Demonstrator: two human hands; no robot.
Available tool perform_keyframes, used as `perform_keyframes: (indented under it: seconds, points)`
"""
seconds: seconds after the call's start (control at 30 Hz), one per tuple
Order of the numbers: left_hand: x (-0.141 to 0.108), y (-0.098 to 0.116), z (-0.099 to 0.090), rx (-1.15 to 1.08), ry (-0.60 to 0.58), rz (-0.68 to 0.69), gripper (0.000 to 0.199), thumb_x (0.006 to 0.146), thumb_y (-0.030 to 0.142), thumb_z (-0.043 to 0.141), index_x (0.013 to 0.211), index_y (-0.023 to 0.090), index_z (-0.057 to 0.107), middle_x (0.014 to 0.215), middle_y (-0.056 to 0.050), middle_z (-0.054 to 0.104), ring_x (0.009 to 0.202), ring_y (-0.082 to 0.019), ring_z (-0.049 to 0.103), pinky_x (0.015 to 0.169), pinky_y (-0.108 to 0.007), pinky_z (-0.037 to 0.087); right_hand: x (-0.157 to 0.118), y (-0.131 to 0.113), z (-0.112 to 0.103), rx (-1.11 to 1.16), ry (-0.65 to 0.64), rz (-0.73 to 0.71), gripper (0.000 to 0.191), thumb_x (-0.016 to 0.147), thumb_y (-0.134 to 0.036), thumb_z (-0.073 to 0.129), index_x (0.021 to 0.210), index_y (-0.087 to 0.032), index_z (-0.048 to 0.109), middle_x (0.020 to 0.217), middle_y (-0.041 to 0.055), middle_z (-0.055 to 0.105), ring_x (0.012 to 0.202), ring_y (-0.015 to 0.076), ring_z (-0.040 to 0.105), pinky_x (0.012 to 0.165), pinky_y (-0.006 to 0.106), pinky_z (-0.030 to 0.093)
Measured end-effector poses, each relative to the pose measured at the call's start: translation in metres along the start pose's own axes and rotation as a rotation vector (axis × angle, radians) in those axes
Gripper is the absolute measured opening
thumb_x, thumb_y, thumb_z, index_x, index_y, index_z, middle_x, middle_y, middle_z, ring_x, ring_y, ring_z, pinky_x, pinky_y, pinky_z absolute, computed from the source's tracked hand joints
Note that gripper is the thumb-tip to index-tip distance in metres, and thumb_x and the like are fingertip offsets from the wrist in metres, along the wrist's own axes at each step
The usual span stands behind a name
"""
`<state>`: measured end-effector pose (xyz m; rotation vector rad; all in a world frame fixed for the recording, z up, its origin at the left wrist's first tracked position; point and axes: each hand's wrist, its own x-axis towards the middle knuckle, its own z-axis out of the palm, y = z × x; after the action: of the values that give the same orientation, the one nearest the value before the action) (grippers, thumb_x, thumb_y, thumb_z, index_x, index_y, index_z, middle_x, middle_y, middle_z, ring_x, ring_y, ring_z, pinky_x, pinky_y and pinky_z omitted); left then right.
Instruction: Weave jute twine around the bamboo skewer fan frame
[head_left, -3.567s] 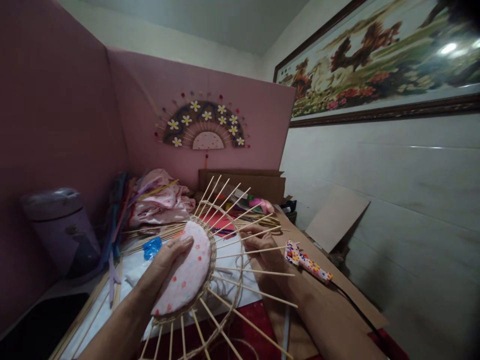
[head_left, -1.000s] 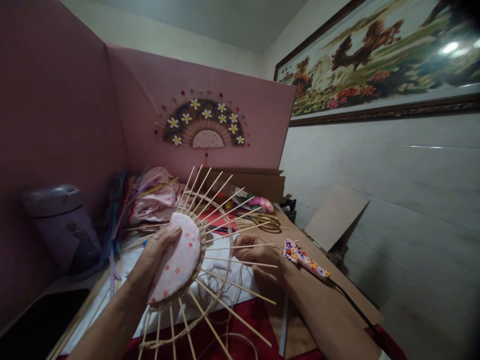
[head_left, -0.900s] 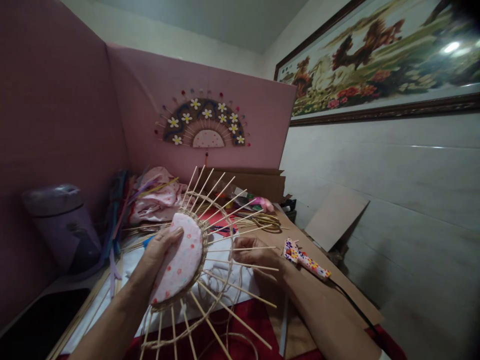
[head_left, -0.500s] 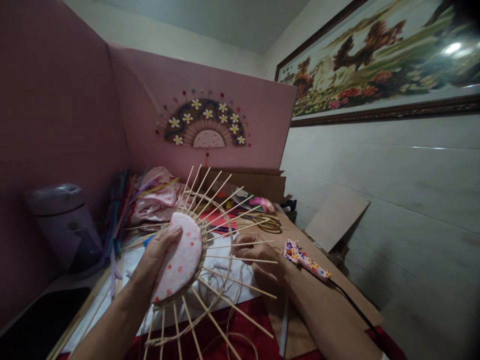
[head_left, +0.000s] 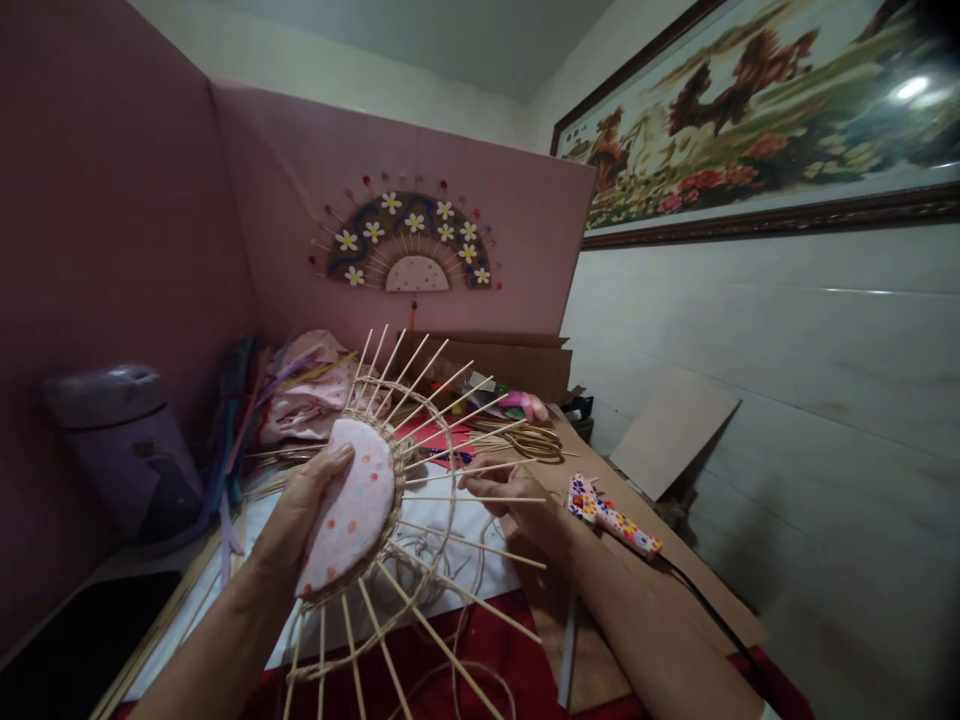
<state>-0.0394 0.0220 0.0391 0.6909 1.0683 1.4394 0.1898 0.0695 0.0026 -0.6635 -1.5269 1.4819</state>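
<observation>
A half-round fan frame point(head_left: 356, 505) is held up in front of me. Its centre is a padded half-disc of pale pink cloth with red dots, edged in woven twine, and thin wooden sticks radiate from it. My left hand point(head_left: 309, 495) grips the straight side, thumb lying on the cloth. Around the sticks runs an outer ring of twine point(head_left: 452, 515). At that ring's right side my right hand point(head_left: 514, 495) is closed in a pinch, apparently on the twine beside a stick. Loose twine point(head_left: 474, 585) hangs below; the exact pinch point is partly hidden.
A flower-patterned glue gun point(head_left: 615, 518) with a black cord lies on the cardboard point(head_left: 697, 585) at right. A purple bottle-like container point(head_left: 127, 455) stands left. Behind are pink cloth point(head_left: 311, 375), a cardboard box point(head_left: 517, 365) and coiled cord point(head_left: 536, 440). A finished fan point(head_left: 416, 272) hangs on the pink panel.
The fan frame and my left hand have shifted slightly left. My right hand has moved a little left and up along the twine ring, its fingers still pinched.
</observation>
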Motion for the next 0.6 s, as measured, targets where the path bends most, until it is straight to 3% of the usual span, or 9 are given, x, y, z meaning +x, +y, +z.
perform_keyframes:
  seconds: [0.2, 0.4, 0.6]
  points:
    - [0.003, 0.007, -0.003, 0.039, -0.013, 0.020, 0.019, 0.066, 0.027, 0.066, 0.080, 0.015, 0.064, 0.065, -0.003, 0.069, 0.050, -0.017, 0.063, 0.048, -0.024, 0.050, -0.001, -0.006, -0.009, 0.041, 0.046, -0.038, 0.022, 0.070, -0.036, 0.070, 0.073, -0.015, 0.064, 0.046, -0.0084, 0.032, 0.041, 0.0041, 0.019, 0.041, 0.023, 0.010]
    - [0.012, 0.010, -0.012, 0.123, 0.052, 0.189, 0.025, 0.058, 0.030, 0.072, 0.076, 0.017, 0.061, 0.054, 0.004, 0.063, 0.040, -0.011, 0.054, 0.037, -0.018, 0.040, 0.004, -0.005, -0.024, 0.161, 0.110, -0.150, 0.021, 0.069, -0.032, 0.069, 0.066, -0.015, 0.057, 0.048, -0.0086, 0.027, 0.042, 0.0041, 0.018, 0.041, 0.021, 0.009]
    - [0.018, 0.013, -0.019, 0.172, 0.085, 0.259, 0.028, 0.055, 0.032, 0.074, 0.074, 0.018, 0.058, 0.050, 0.006, 0.060, 0.037, -0.010, 0.051, 0.034, -0.017, 0.035, 0.007, -0.004, -0.032, 0.222, 0.217, -0.252, 0.021, 0.075, -0.030, 0.066, 0.064, -0.015, 0.055, 0.046, -0.0099, 0.022, 0.040, 0.0031, 0.014, 0.040, 0.020, 0.010]
